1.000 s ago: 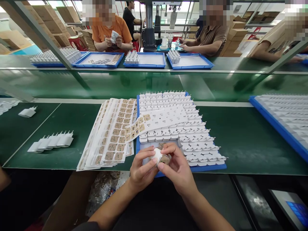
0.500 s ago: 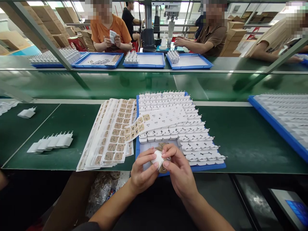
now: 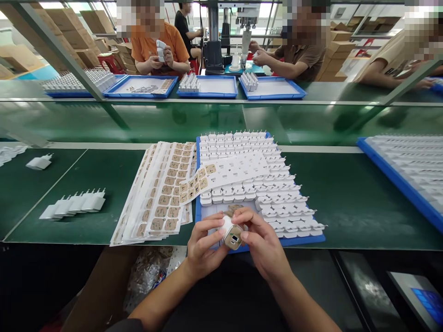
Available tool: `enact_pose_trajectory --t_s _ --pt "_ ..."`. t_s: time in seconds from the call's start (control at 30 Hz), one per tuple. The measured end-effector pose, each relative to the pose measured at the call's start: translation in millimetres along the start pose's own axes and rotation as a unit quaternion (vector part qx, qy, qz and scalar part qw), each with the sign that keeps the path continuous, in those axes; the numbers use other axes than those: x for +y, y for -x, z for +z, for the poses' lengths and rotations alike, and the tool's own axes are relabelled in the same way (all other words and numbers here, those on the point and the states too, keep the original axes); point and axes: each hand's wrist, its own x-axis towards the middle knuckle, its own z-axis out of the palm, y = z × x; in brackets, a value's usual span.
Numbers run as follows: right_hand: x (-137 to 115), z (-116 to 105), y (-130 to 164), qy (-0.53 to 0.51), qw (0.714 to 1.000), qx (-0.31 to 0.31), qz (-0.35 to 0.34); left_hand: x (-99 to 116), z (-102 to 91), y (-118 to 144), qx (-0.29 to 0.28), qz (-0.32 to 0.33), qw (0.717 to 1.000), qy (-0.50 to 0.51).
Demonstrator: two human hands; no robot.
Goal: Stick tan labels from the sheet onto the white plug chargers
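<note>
Charger: a small white charger (image 3: 231,232) sits between both hands at the near edge of the blue tray (image 3: 199,213), just above the counter's near rim.
Left hand: the left hand (image 3: 202,246) is closed on the charger's left side, thumb and fingers pinching it.
Right hand: the right hand (image 3: 265,246) is closed on its right side, a fingertip pressed beside the tan sticker (image 3: 234,237).
Change: 1 second ago the sticker's face was turned away under the fingers; now that end is tilted up to the camera, with the sticker lying flat and its dark cut-out showing. I judge the label seated and the piece under inspection.
Tray: rows of white chargers (image 3: 277,198) fill the tray, with a partly used label strip (image 3: 224,173) lying across them.
Counter: the green counter (image 3: 346,198) carries fanned sticker sheets (image 3: 159,193) left of the tray and a short row of chargers (image 3: 74,203) further left.
Room: beyond the far conveyor, other people work at blue trays (image 3: 207,86); cardboard boxes (image 3: 69,23) are stacked far left.
</note>
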Motion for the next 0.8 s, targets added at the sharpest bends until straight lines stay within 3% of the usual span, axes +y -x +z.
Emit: enact_pose_trajectory --t_s 0.13,0.27,0.37,0.47,0.6,0.67,0.8 --pt "-14.6 -9.7 -5.6 0.185 0.978 -0.027 -0.092 3.5 -2.8 -1.3 -0.026 -0.018 1.000 0.004" --pt "-20.2 -14.4 -5.7 0.344 0.903 -0.032 -0.257 10.5 -4.9 -3.3 -0.045 -0.048 0.998 0.002" --pt "-15.3 -17.9 -1.2 0.378 0.863 -0.045 -0.331 14.9 -5.2 -4.0 -0.059 -0.065 0.996 0.028" --pt "-9.6 -21.3 1.7 0.364 0.873 -0.037 -0.321 16.1 -5.1 -3.8 -0.068 -0.062 0.995 0.032" --pt "-6.4 -22.1 2.7 0.267 0.940 -0.052 -0.206 13.9 -5.3 -3.5 -0.055 -0.038 0.998 0.002" --pt "-5.7 -20.8 3.9 0.221 0.960 -0.063 -0.161 12.8 -5.4 -4.1 -0.046 -0.015 0.999 -0.007" --pt "-6.1 -17.1 6.6 0.227 0.950 -0.038 -0.212 11.8 -6.1 -5.5 -0.034 0.028 0.998 -0.034"
